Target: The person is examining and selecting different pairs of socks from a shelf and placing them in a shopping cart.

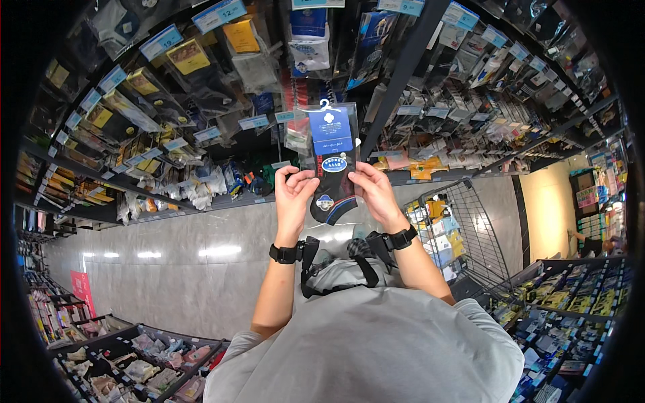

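Observation:
A clear packet of dark socks (334,176) is held up in front of me, with a blue header card (331,127) and a small white hook at its top. Striped blue and red bands show near the toe of the socks. My left hand (293,195) pinches the packet's left edge between thumb and fingers. On the opposite edge, my right hand (377,191) grips it the same way. Each wrist wears a black strap with a small device. Behind the packet hang other packaged socks (311,54) on the rack.
Shelving packed with hanging packets and blue price tags (253,122) curves across the far side. A black wire cart (470,225) with packaged goods stands to my right on the grey tiled floor (181,282). Bins of garments (144,363) lie at the near left, more packets (571,289) near right.

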A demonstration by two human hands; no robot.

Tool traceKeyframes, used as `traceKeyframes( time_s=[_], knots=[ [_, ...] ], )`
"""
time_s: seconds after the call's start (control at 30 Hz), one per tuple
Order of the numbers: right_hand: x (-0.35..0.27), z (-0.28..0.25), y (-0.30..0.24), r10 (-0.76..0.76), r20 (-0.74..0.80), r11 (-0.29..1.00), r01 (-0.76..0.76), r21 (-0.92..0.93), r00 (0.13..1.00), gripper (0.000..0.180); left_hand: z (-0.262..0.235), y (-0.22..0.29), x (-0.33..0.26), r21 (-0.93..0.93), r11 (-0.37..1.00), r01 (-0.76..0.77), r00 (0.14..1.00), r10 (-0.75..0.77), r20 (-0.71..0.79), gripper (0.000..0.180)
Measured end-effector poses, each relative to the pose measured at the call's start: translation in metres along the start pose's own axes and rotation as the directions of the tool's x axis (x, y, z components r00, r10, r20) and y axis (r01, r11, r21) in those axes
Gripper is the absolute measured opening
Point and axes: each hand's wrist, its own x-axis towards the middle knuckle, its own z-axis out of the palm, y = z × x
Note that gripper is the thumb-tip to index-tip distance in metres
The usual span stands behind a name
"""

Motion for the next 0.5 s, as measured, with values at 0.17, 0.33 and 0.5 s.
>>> traceKeyframes(
  time_s=[0.17,0.33,0.5],
  knots=[
    [-0.005,0.010,0.007,-0.079,0.006,0.990,0.079,-0.119,0.997,0.029,-0.008,0.002,-0.006,0.013,1.000,0.005,1.000,-0.004,-0.020,0.042],
    [-0.008,0.000,0.011,-0.087,-0.017,0.989,0.084,-0.123,0.996,0.031,-0.006,-0.006,-0.008,0.010,1.000,0.018,1.000,-0.018,-0.024,0.040],
    [-0.004,-0.015,0.009,-0.067,-0.014,0.997,0.066,-0.047,0.998,0.028,0.008,-0.014,-0.007,0.000,1.000,0.014,0.999,-0.014,-0.030,0.038]
  ],
)
